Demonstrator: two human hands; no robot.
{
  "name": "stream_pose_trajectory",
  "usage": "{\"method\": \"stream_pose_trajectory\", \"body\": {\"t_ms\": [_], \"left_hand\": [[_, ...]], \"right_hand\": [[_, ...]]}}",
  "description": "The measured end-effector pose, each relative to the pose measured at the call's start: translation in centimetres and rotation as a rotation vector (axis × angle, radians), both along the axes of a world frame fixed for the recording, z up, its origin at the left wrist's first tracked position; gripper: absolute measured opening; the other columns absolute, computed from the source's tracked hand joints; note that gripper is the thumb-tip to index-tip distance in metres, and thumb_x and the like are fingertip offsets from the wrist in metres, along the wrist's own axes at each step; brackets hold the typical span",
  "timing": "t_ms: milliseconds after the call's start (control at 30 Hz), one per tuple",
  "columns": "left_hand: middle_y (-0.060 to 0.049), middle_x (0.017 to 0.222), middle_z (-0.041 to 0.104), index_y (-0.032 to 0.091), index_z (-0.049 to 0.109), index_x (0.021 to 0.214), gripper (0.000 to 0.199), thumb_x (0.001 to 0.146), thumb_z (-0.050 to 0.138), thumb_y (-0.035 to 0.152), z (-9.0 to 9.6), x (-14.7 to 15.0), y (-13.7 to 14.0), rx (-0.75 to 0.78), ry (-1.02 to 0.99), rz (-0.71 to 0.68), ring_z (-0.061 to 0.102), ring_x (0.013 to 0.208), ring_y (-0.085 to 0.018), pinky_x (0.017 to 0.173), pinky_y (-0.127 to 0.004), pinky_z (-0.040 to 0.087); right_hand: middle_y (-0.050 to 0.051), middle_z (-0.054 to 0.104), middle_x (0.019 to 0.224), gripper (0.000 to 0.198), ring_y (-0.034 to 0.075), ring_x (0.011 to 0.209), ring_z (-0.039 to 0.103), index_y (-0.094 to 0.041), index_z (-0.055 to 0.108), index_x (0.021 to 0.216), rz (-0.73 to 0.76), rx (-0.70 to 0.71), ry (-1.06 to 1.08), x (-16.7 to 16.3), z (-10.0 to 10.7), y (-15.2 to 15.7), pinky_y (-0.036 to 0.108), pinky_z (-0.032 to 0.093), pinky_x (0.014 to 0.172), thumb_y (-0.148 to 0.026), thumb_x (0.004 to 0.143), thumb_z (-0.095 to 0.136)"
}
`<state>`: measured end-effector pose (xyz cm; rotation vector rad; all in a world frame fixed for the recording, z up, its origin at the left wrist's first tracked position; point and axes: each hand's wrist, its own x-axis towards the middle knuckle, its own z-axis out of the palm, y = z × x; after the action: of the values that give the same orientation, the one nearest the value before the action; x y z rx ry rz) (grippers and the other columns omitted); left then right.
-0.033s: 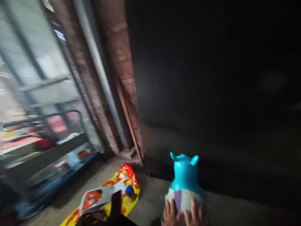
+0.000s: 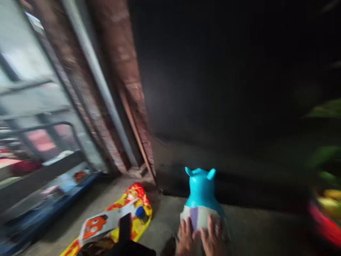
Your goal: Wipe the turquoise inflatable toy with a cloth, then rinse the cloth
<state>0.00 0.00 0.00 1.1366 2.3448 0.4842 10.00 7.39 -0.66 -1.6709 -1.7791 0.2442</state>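
Fingers (image 2: 188, 231) were spread flat and pressed against the back of a turquoise inflatable animal toy with two stubby ears (image 2: 201, 193), and that was the grip: both palms laid on it, nothing curled round it. The left hand (image 2: 185, 240) sat on the pale lower band of the toy, the right hand (image 2: 213, 240) just beside it on the same band, the thumbs nearly touching, and the wrists ran off the bottom edge. Held that way, I judged, to steady a light, round body that would roll or tip otherwise. The toy stood upright on the grey concrete floor (image 2: 250, 231), ears up, facing away toward a dark, unlit opening. To its left, apart from it, a yellow and red printed plastic package (image 2: 133, 204) lay flat on the floor with a white card bearing an orange cartoon face (image 2: 101, 222) on top of it. A brick pillar (image 2: 125, 71) and a grey metal pipe (image 2: 90, 67) rose behind, and blurred shelving (image 2: 37, 160) ran along the left. Something red and green smeared past at the right edge, too blurred to name.
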Motion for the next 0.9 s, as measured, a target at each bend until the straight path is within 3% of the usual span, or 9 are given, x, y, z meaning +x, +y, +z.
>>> {"method": "stream_pose_trajectory", "body": {"t_ms": [67, 167, 300, 433, 533, 633, 767, 900], "left_hand": [[-0.014, 0.16, 0.018, 0.022, 0.024, 0.15, 0.059, 0.096, 0.04, 0.043, -1.1, 1.5, -0.6, -0.09, 0.005, -0.069, 0.016, 0.146, -0.034, 0.115, -0.065, 0.025], [-0.011, 0.162, 0.005, 0.02, 0.012, 0.153, 0.06, 0.097, 0.025, 0.04, -1.8, 2.4, -2.8, -0.117, 0.037, -0.15, 0.002, 0.149, -0.029, 0.118, -0.062, 0.018], [-0.01, 0.161, 0.006, 0.019, 0.017, 0.152, 0.06, 0.096, 0.028, 0.037, -2.3, 2.8, -6.3, -0.062, 0.104, -0.208, 0.005, 0.149, -0.025, 0.118, -0.056, 0.024], [-0.01, 0.161, 0.008, 0.018, 0.019, 0.151, 0.059, 0.096, 0.03, 0.035, -3.4, 3.4, -7.5, -0.047, 0.175, -0.218, 0.006, 0.149, -0.025, 0.117, -0.055, 0.028], [-0.01, 0.162, 0.005, 0.02, 0.018, 0.151, 0.057, 0.097, 0.028, 0.037, -3.7, 3.2, -6.8, -0.054, 0.189, -0.239, 0.004, 0.149, -0.027, 0.116, -0.059, 0.026], [-0.008, 0.161, 0.0, 0.02, 0.015, 0.152, 0.058, 0.098, 0.025, 0.04, -3.3, 2.7, -5.0, -0.083, 0.144, -0.287, -0.001, 0.149, -0.027, 0.116, -0.062, 0.022], [-0.012, 0.161, -0.002, 0.019, 0.01, 0.152, 0.062, 0.098, 0.027, 0.045, -1.9, 2.0, -1.0, -0.125, 0.095, -0.28, -0.001, 0.149, -0.03, 0.115, -0.064, 0.022], [-0.015, 0.161, -0.002, 0.016, 0.007, 0.152, 0.066, 0.098, 0.029, 0.046, -0.8, 1.6, 3.4, -0.13, 0.069, -0.266, -0.001, 0.149, -0.032, 0.114, -0.065, 0.023]], "right_hand": [[0.015, 0.047, 0.143, 0.053, 0.04, 0.13, 0.044, -0.026, 0.06, 0.131, 0.003, -0.128, -0.172, 2.5, -1.9, -3.5, 0.065, 0.047, 0.088, -0.046, 0.086, 0.041], [0.017, 0.033, 0.151, 0.058, 0.039, 0.138, 0.033, -0.021, 0.043, 0.145, 0.017, -0.274, -0.352, 3.4, -3.1, -7.6, 0.064, 0.045, 0.095, -0.045, 0.092, 0.038], [0.021, 0.03, 0.152, 0.063, 0.04, 0.139, 0.03, -0.014, 0.041, 0.146, -0.033, -0.254, -0.372, 4.1, -4.8, -11.7, 0.057, 0.042, 0.103, -0.049, 0.093, 0.043], [0.024, 0.03, 0.151, 0.067, 0.038, 0.138, 0.033, -0.006, 0.04, 0.145, -0.079, -0.288, -0.336, 4.5, -6.2, -13.9, 0.049, 0.041, 0.108, -0.051, 0.095, 0.038], [0.021, 0.028, 0.153, 0.064, 0.037, 0.138, 0.033, -0.01, 0.035, 0.148, -0.136, -0.381, -0.33, 4.1, -5.6, -12.6, 0.05, 0.044, 0.105, -0.049, 0.098, 0.031], [0.016, 0.021, 0.156, 0.061, 0.037, 0.142, 0.025, -0.016, 0.028, 0.151, -0.104, -0.431, -0.379, 3.7, -3.7, -9.5, 0.055, 0.043, 0.103, -0.048, 0.099, 0.031], [0.015, 0.014, 0.158, 0.061, 0.035, 0.144, 0.019, -0.016, 0.022, 0.152, -0.018, -0.486, -0.406, 3.3, -1.4, -4.0, 0.057, 0.04, 0.104, -0.045, 0.1, 0.031], [0.013, 0.011, 0.159, 0.061, 0.033, 0.145, 0.015, -0.017, 0.017, 0.153, 0.047, -0.484, -0.409, 2.5, -0.6, 1.1, 0.057, 0.037, 0.107, -0.045, 0.101, 0.03]]}}
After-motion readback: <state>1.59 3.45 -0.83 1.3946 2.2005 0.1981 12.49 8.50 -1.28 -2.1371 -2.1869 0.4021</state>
